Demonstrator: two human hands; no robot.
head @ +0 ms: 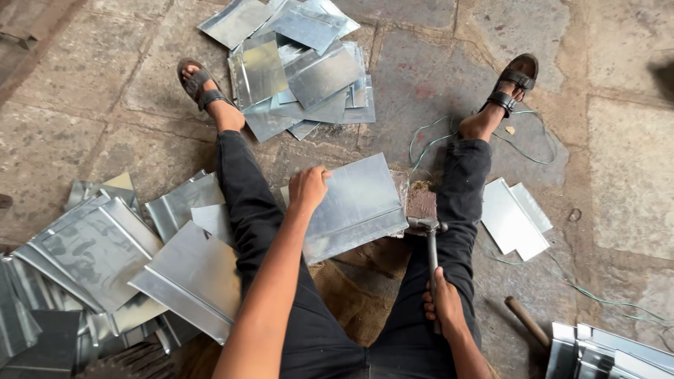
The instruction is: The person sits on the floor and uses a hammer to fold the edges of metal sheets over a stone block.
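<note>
Fingers [439, 298] of right hand [444, 303] wrapped tight round hammer [430, 242] handle, head at metal sheet [354, 203] rt edge. Left hand [307, 188] fingers curled, pressing sheet's left edge; sheet between legs.

Shiny smooth metal sheet [354, 203]; steel hammer [430, 242]; rough matt stone floor [632, 175].
</note>
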